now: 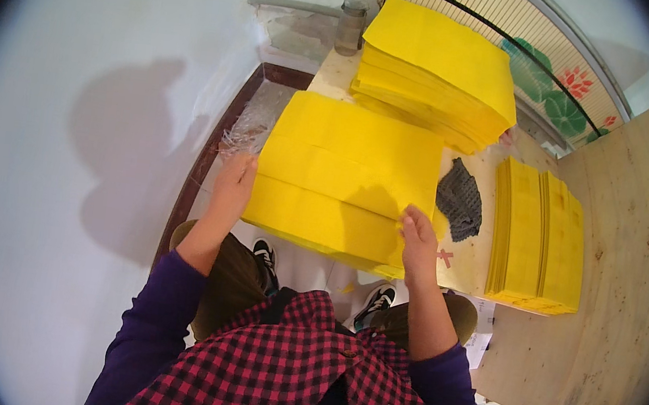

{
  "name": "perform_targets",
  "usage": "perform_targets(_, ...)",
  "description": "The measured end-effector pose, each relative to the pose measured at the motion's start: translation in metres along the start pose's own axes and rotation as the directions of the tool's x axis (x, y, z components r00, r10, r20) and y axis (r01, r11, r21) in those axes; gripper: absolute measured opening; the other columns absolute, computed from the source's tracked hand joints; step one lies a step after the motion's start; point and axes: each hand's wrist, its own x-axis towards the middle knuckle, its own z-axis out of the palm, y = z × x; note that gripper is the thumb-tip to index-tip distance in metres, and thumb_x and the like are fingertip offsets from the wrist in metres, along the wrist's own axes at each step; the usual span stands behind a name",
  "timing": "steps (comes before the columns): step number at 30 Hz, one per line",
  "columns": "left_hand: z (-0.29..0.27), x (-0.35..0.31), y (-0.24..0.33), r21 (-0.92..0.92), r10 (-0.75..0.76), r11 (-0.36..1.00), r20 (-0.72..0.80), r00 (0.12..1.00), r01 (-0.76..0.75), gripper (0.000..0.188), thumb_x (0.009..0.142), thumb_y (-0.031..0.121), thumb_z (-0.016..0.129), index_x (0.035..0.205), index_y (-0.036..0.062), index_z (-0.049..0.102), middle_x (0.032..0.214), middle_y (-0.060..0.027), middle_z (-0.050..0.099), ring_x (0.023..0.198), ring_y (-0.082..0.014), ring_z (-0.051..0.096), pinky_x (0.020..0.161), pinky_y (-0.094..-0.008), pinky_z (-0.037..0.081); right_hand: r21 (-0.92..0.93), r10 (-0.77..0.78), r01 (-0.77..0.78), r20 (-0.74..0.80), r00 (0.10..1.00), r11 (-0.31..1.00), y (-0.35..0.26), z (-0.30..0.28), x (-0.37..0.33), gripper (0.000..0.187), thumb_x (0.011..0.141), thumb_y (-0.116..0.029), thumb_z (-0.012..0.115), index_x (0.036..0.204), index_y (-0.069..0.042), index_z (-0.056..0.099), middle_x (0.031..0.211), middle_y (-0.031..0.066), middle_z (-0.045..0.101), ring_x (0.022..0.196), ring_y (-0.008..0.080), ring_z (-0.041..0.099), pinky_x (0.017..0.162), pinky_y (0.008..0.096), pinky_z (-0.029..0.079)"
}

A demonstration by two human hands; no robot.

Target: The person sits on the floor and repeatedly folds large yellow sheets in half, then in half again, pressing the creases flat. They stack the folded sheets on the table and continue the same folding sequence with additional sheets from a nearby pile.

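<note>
A pile of yellow felt-like sheets [347, 145] lies in front of me at the table's near edge, its top sheet showing a fold line across it. My left hand [237, 183] pinches the left edge of a yellow sheet at the near side of the pile, with the fingertips partly hidden. At the opposite edge, my right hand [418, 241] has its thumb and fingers closed on the same near part. A dark grey knitted cloth [460, 200] lies just right of the pile.
Behind stands a taller yellow stack [440, 64], with a clear jar [351, 26] to its left. Two upright yellow bundles [538, 236] sit at the right, beside a wooden panel [608, 315]. A slatted screen [533, 58] rises at the back; a white wall [68, 133] is on the left.
</note>
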Motion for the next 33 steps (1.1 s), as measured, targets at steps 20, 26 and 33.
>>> perform_targets(20, 0.002, 0.012, -0.006, -0.838, -0.331, 0.119, 0.473, 0.817, 0.533, 0.039, 0.094, 0.019, 0.053, 0.124, -0.004, 0.047, 0.13, -0.0246, 0.051, 0.123, -0.0383, 0.048, 0.099, -0.0499, 0.045, 0.743, 0.386, -0.333, 0.109, 0.916, 0.58, 0.011, -0.056, 0.017, 0.036, 0.1, -0.019, 0.047, 0.126, 0.006, 0.045, 0.122, 0.0225, 0.055, 0.116, 0.0327, 0.055, 0.1, 0.0397, 0.047)
perform_targets(26, -0.019, 0.043, -0.003, -0.723, -0.378, 0.27, 0.528, 0.761, 0.636, 0.034, 0.095, 0.023, 0.054, 0.121, 0.0021, 0.054, 0.117, -0.0153, 0.063, 0.112, -0.0289, 0.058, 0.096, -0.0458, 0.046, 0.439, 0.332, -0.384, 0.193, 0.923, 0.812, 0.003, -0.073, 0.05, 0.029, 0.099, -0.018, 0.051, 0.12, 0.002, 0.051, 0.112, 0.0127, 0.062, 0.103, 0.022, 0.062, 0.092, 0.036, 0.051)
perform_targets(33, -0.018, 0.099, 0.002, -0.562, -0.22, 0.562, 0.607, 0.764, 0.608, 0.03, 0.095, 0.022, 0.054, 0.119, 0.0033, 0.055, 0.111, -0.0096, 0.065, 0.095, -0.0169, 0.064, 0.082, -0.0295, 0.052, 0.278, 0.353, -0.363, 0.086, 0.932, 0.889, 0.0, -0.074, 0.093, 0.032, 0.096, -0.018, 0.057, 0.121, 0.001, 0.05, 0.108, 0.0088, 0.061, 0.094, 0.017, 0.061, 0.081, 0.0304, 0.05)
